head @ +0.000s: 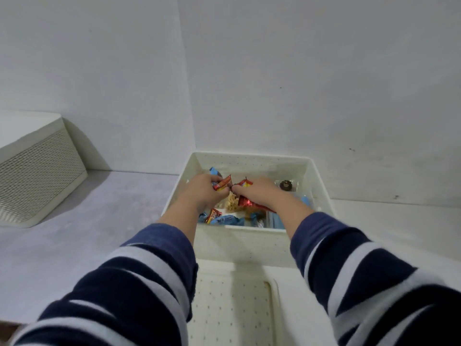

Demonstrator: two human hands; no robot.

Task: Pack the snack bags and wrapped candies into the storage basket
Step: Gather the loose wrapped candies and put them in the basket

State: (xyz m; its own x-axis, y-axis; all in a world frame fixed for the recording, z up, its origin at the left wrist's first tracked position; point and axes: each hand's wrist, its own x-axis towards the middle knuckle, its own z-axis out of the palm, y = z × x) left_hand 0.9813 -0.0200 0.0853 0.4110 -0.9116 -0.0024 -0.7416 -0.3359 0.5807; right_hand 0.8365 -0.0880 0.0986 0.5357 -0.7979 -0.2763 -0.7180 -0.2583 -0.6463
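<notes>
left hand (203, 189): inside storage basket (245, 242), pinching orange-red candy wrapper (222, 184)
right hand (259, 191): gripping red snack bag (245, 201), low in basket
handling: light, crinkly, slippery film; likely best held by the crimped ends
room: basket walls close around both wrists; worktop (99, 221) open to the left

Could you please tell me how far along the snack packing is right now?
Largely done: several snacks already lie in the storage basket. In hand: the left hand grips an orange-red wrapped candy, the right hand a red snack bag, both inside the basket. No loose snacks visible outside.
</notes>
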